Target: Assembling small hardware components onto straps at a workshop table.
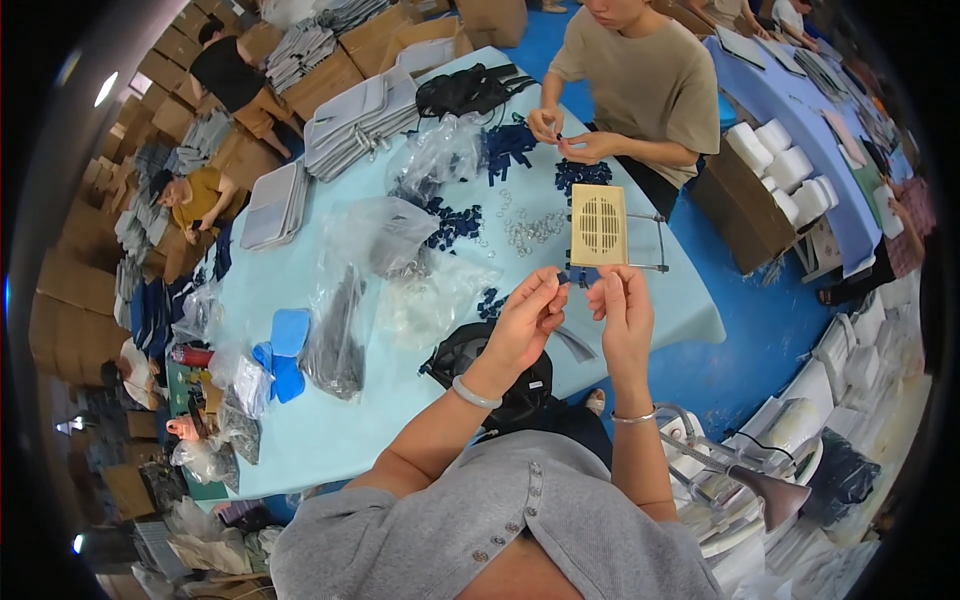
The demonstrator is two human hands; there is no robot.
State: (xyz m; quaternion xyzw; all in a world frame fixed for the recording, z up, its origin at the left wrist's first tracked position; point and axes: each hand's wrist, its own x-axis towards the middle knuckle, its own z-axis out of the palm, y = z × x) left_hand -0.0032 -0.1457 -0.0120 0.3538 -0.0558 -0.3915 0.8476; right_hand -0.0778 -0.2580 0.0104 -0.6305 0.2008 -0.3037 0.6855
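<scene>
My left hand [525, 322] and my right hand [622, 310] are raised over the near right side of the table, fingertips close together. Between the pinching fingers is a small dark blue fabric tab [563, 278]; part of it is hidden. Whether a ring is on it is too small to tell. Just beyond my hands stands a beige slotted panel [600, 225] on a metal frame. Clear and silvery small rings [530, 232] are scattered left of it. Piles of dark blue tabs [455, 228] lie further left, and another pile [583, 176] lies behind the panel.
A black bag [515, 385] rests at the table's near edge. Plastic bags [375, 235], stacked grey fabric cases [355, 125] and blue pieces [288, 340] cover parts of the light blue table [660, 310]. Across from me a person [640, 90] handles small pieces. A metal-framed chair [720, 460] stands at right.
</scene>
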